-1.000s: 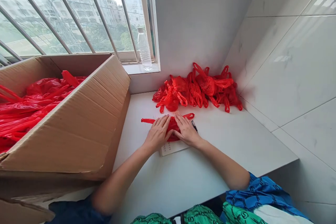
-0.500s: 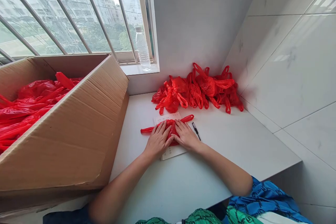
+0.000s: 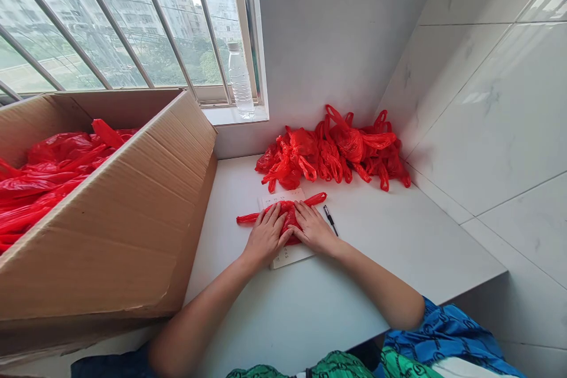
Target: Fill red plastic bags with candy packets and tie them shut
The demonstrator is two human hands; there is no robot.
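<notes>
A crumpled red plastic bag (image 3: 290, 215) lies on a white sheet of paper (image 3: 290, 254) on the white counter (image 3: 376, 248). My left hand (image 3: 266, 235) lies flat on the bag's left half, fingers stretched out. My right hand (image 3: 313, 227) presses flat on its right half, fingers out as well. The bag's handles stick out to the left and to the upper right of my hands. A black pen (image 3: 330, 220) rests just right of my right hand.
A heap of knotted red bags (image 3: 336, 150) sits in the far corner. A large open cardboard box (image 3: 133, 207) full of loose red bags (image 3: 48, 171) stands on the left. A clear water bottle (image 3: 241, 80) stands on the window sill. Tiled wall on the right.
Both hands have slid a little toward me on the bag, pressing it flatter; more of the paper shows beyond the fingers. The view shifted slightly.
</notes>
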